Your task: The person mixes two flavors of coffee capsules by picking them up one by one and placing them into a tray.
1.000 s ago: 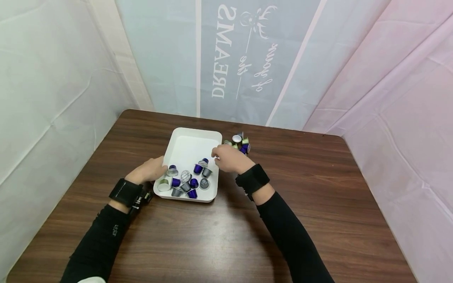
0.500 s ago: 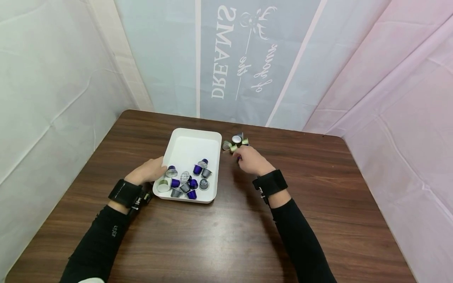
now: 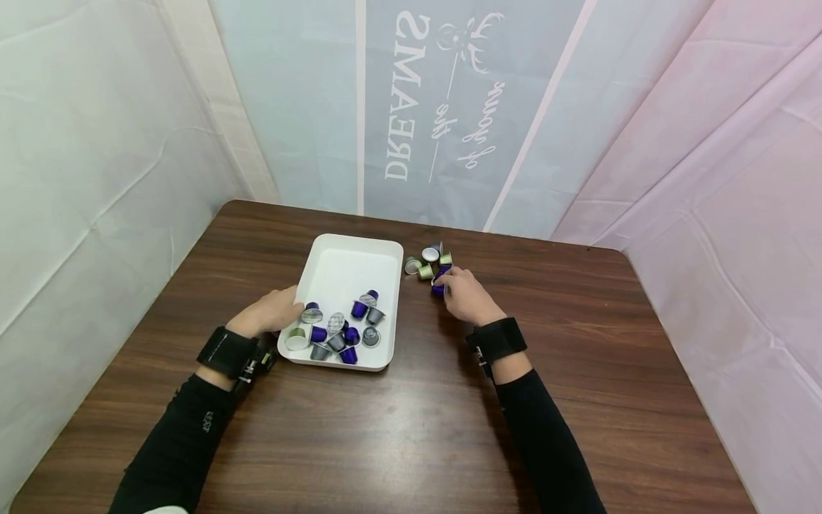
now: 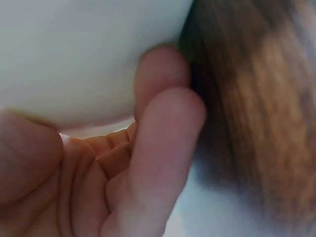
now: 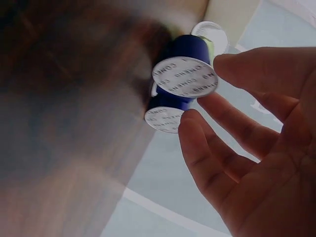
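Head cam: my right grip (image 3: pixel 471 296) is down at a blue pod (image 3: pixel 439 290) on the worktop (image 3: pixel 411 428), R of the white tray (image 3: pixel 349 271), near side of the loose pile. Green pod (image 3: pixel 425 272) just beside. Left grip (image 3: pixel 275 310) on tray's L edge; tray pods (image 3: pixel 352 335) bunched in near half, lying all ways. Risk, I'd say: tight pile, so fingers could knock neighbours & set them rolling.

L wrist cam: thumb & fingers curled round tray edge, holding it; inner contact hidden. Poss. trouble: uneven pull tips or slides tray, shifting pods.

R wrist cam: fingers bent, parted partway, thumb & fingertips at blue pod's rim; can't tell if pinched or only touching. Printed lid faces cam; cup points away, twd top of frame. Squat thing, no marked long axis; lid-to-base line runs tilted, away from cam. Second blue pod (image 5: pixel 165 118) right below in frame, lid same way. Risk: rim-only hold prob. twists or slips (thin lip), or drags 2nd pod along.
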`<state>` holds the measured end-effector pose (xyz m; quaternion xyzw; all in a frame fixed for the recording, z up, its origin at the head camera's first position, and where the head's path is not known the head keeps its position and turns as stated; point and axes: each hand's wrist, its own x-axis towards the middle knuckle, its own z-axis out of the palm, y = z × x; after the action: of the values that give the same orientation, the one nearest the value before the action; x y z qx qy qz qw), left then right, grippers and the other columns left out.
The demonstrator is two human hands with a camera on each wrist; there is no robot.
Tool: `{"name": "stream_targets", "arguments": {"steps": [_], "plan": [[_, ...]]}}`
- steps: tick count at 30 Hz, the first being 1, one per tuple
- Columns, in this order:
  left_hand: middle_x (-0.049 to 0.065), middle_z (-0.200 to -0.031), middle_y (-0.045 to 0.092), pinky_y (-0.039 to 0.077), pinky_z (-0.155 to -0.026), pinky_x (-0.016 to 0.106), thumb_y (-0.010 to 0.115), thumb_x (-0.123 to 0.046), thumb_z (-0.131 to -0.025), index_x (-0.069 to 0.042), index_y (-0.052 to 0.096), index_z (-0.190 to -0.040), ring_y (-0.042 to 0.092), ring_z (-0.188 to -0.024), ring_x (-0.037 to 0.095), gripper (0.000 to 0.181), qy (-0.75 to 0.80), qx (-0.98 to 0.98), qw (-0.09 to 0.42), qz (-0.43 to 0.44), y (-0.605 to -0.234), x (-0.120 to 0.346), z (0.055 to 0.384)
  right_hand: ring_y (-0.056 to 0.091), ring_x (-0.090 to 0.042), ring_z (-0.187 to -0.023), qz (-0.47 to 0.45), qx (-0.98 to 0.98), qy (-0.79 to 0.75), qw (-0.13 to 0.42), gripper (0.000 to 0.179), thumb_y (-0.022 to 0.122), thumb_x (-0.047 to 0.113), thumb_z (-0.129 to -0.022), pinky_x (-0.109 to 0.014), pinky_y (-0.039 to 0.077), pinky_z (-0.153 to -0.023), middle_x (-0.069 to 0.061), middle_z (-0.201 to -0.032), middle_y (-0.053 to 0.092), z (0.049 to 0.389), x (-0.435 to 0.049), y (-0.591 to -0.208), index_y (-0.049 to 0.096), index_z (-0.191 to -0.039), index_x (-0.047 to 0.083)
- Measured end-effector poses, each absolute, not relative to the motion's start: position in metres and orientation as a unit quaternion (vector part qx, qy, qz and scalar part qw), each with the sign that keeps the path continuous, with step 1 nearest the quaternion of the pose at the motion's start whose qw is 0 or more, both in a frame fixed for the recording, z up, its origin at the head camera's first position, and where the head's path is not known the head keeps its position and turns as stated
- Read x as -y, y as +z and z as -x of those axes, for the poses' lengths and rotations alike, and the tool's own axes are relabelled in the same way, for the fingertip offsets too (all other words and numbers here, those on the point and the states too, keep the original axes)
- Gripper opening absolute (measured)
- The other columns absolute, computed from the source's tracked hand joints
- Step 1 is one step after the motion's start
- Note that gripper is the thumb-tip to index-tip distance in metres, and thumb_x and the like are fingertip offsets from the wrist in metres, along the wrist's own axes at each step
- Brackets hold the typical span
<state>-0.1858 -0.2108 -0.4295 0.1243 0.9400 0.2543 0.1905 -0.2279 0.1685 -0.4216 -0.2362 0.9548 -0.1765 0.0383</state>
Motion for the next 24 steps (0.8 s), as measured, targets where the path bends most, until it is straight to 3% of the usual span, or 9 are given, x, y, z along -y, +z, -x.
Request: {"name": "stream_targets", "arguments": {"steps": [2, 6, 13, 24], "plan": [[0.025, -0.126, 0.051, 0.046, -0.065, 0.035, 0.035, -0.014, -0.100, 0.006, 0.031, -0.143, 0.057, -0.086, 0.028, 0.047, 0.249, -0.942, 0.188, -0.125, -0.4293, 0.2106, 0.1854, 0.047, -0.036, -0.113, 0.239, -0.954, -0.178, 0.038, 0.032, 0.049, -0.002, -0.090, -0.045, 0.039, -0.097, -0.016, -0.116, 0.055, 0.2278, -0.1691, -0.4239, 0.064, -0.119, 0.003], [0.026, -0.124, 0.052, 0.046, -0.060, 0.034, 0.035, -0.014, -0.100, 0.006, 0.032, -0.143, 0.058, -0.082, 0.027, 0.047, 0.251, -0.941, 0.192, -0.120, -0.4297, 0.2104, 0.1853, 0.049, -0.035, -0.111, 0.239, -0.955, -0.170, 0.045, 0.031, 0.052, 0.001, -0.091, -0.042, 0.042, -0.092, -0.016, -0.113, 0.055, 0.2273, -0.1689, -0.4245, 0.064, -0.120, 0.004], [0.026, -0.125, 0.052, 0.045, -0.060, 0.033, 0.035, -0.013, -0.100, 0.007, 0.032, -0.142, 0.057, -0.083, 0.027, 0.047, 0.245, -0.943, 0.188, -0.126, -0.4312, 0.2114, 0.1866, 0.053, -0.026, -0.092, 0.223, -0.956, -0.178, 0.063, 0.030, 0.061, 0.011, -0.092, -0.038, 0.045, -0.079, -0.014, -0.108, 0.052, 0.2253, -0.1659, -0.4278, 0.061, -0.122, 0.006], [0.026, -0.129, 0.050, 0.044, -0.076, 0.042, 0.035, -0.014, -0.099, 0.007, 0.032, -0.143, 0.055, -0.095, 0.031, 0.048, 0.235, -0.946, 0.183, -0.127, -0.4320, 0.2116, 0.1874, 0.056, -0.026, -0.098, 0.223, -0.951, -0.196, 0.080, 0.018, 0.062, 0.017, -0.092, -0.040, 0.045, -0.086, -0.011, -0.107, 0.055, 0.2243, -0.1611, -0.4300, 0.064, -0.109, 0.009]]}}
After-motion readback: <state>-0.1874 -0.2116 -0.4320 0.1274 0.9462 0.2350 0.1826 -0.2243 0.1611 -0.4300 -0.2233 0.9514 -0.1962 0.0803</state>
